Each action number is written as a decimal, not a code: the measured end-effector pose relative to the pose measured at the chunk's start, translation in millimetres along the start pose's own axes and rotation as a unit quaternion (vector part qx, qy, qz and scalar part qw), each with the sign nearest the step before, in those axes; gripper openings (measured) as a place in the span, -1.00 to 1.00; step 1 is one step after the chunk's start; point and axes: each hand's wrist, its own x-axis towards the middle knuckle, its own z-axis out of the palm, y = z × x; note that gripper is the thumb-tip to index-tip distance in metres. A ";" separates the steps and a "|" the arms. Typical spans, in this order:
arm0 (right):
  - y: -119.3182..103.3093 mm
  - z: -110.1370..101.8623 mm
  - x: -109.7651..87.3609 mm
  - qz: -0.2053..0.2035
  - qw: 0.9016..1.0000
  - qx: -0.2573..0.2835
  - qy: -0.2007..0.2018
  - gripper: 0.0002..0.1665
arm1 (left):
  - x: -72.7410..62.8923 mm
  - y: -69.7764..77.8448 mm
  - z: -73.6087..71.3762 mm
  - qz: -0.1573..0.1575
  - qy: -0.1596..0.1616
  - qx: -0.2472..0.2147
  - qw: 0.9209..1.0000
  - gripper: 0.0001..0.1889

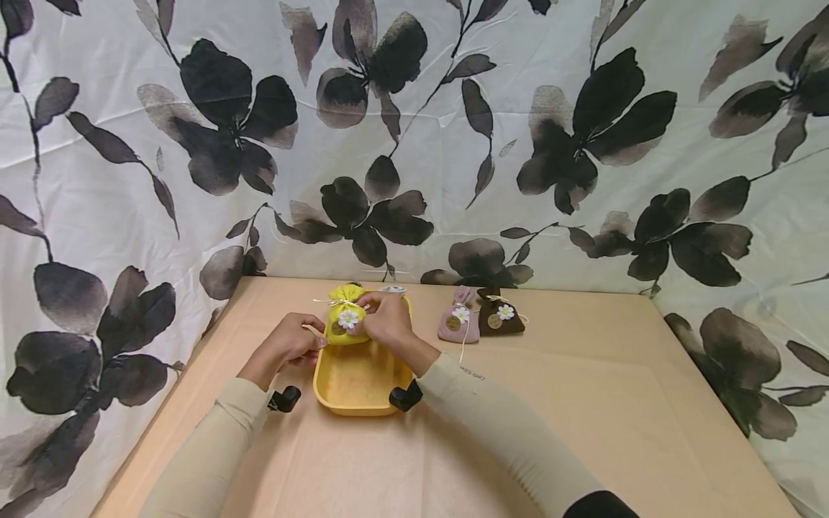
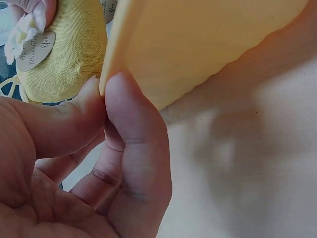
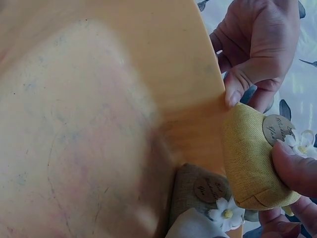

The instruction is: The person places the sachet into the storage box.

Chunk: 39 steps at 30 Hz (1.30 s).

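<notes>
My left hand [image 1: 294, 342] pinches the rim of a yellow plastic tray [image 1: 363, 378] between thumb and forefinger. A yellow cloth drawstring pouch [image 1: 338, 332], with a white flower and a round tag, is gripped by my right hand [image 1: 388, 320] over the tray's far left side. In the right wrist view, its thumb presses the pouch near the flower, and the pouch overlaps the tray's edge. Inside the tray, below it, lies a grey-brown pouch [image 3: 181, 193] with its own white flower, beside something whitish [image 3: 195, 225].
Right of the tray, a mauve pouch [image 1: 450, 334] and a dark brown pouch [image 1: 495, 324] stand side by side on the tan table [image 1: 583, 417]. Both bear white flowers. A floral cloth [image 1: 453, 144] hangs behind the table's far edge.
</notes>
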 end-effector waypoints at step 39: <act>5.0 7.6 8.0 0.041 0.994 -0.096 -0.012 -0.61 | 1.9 1.0 4.9 0.005 0.012 0.001 1.000 -0.70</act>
